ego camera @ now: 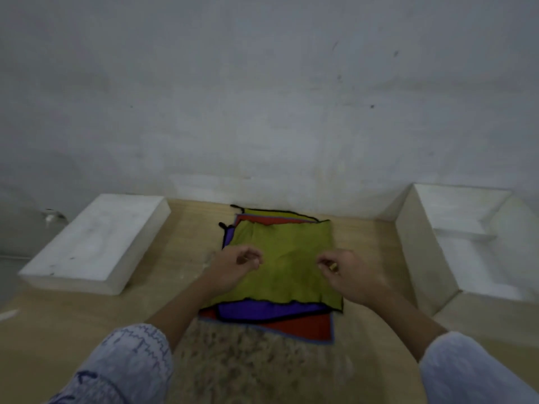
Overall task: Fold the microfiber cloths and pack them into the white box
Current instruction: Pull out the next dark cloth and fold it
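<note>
A stack of microfiber cloths lies flat in the middle of the wooden table (73, 322). An olive-green cloth (288, 258) with black trim is on top, with a purple cloth (262, 310) and a red cloth (306, 326) showing beneath it. My left hand (233, 266) hovers over the green cloth's left part, fingers curled and holding nothing. My right hand (347, 272) hovers over its right part, fingers loosely curled, also holding nothing that I can make out. The open white box (455, 237) stands at the right. Its white lid (96, 243) lies flat at the left.
A grey wall (262, 97) rises right behind the table. A rough, speckled patch (250, 363) marks the table surface just in front of the cloth stack. My patterned sleeves fill the lower corners.
</note>
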The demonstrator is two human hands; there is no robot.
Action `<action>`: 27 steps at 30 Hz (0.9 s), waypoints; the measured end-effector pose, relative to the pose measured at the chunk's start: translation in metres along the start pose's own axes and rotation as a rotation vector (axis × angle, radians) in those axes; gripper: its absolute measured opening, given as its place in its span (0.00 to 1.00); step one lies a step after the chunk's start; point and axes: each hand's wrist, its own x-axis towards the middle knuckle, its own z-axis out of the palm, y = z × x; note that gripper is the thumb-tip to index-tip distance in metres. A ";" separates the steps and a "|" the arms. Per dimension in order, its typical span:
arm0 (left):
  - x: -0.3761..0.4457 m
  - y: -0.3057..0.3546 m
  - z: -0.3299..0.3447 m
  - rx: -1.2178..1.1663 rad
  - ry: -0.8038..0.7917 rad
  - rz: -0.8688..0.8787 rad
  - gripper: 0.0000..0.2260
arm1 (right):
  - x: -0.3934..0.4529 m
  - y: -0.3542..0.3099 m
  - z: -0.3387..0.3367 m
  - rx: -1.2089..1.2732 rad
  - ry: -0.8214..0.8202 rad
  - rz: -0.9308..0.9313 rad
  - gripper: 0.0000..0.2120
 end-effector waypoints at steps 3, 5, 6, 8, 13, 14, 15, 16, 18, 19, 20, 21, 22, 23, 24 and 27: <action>-0.010 -0.037 -0.015 0.073 0.015 -0.036 0.06 | 0.001 -0.017 0.040 -0.012 -0.030 0.049 0.09; -0.014 -0.060 -0.023 0.194 0.004 -0.038 0.07 | 0.000 -0.026 0.064 -0.060 -0.079 0.121 0.11; -0.015 -0.071 -0.025 0.252 0.000 -0.033 0.08 | -0.002 -0.030 0.074 -0.088 -0.108 0.162 0.13; -0.014 -0.093 -0.030 0.347 -0.019 -0.003 0.10 | -0.003 -0.034 0.093 -0.131 -0.125 0.243 0.14; -0.013 -0.123 -0.027 0.443 -0.129 -0.014 0.10 | -0.006 -0.033 0.117 -0.235 -0.145 0.392 0.17; -0.013 -0.127 -0.026 0.443 -0.151 -0.010 0.10 | -0.006 -0.033 0.119 -0.272 -0.163 0.402 0.17; -0.013 -0.130 -0.026 0.442 -0.170 0.005 0.11 | -0.005 -0.033 0.121 -0.306 -0.175 0.402 0.17; -0.013 -0.133 -0.027 0.443 -0.183 0.031 0.11 | -0.004 -0.033 0.123 -0.330 -0.188 0.406 0.16; -0.012 -0.137 -0.028 0.451 -0.195 0.085 0.09 | -0.001 -0.033 0.125 -0.359 -0.174 0.415 0.15; -0.012 -0.138 -0.030 0.453 -0.192 0.108 0.06 | 0.001 -0.033 0.125 -0.367 -0.138 0.414 0.13; -0.012 -0.139 -0.030 0.450 -0.179 0.125 0.04 | 0.002 -0.033 0.125 -0.366 -0.101 0.415 0.13; -0.013 -0.139 -0.030 0.436 -0.157 0.134 0.02 | 0.004 -0.033 0.126 -0.357 -0.059 0.407 0.12; -0.013 -0.139 -0.030 0.411 -0.127 0.135 0.02 | 0.005 -0.035 0.126 -0.344 -0.032 0.407 0.12; -0.014 -0.139 -0.029 0.379 -0.082 0.134 0.03 | 0.006 -0.035 0.126 -0.330 -0.002 0.408 0.11; -0.015 -0.139 -0.029 0.345 -0.025 0.130 0.04 | 0.006 -0.036 0.126 -0.301 0.030 0.420 0.09; -0.012 -0.134 -0.034 0.224 0.123 0.122 0.05 | 0.005 -0.033 0.126 -0.139 0.176 0.392 0.04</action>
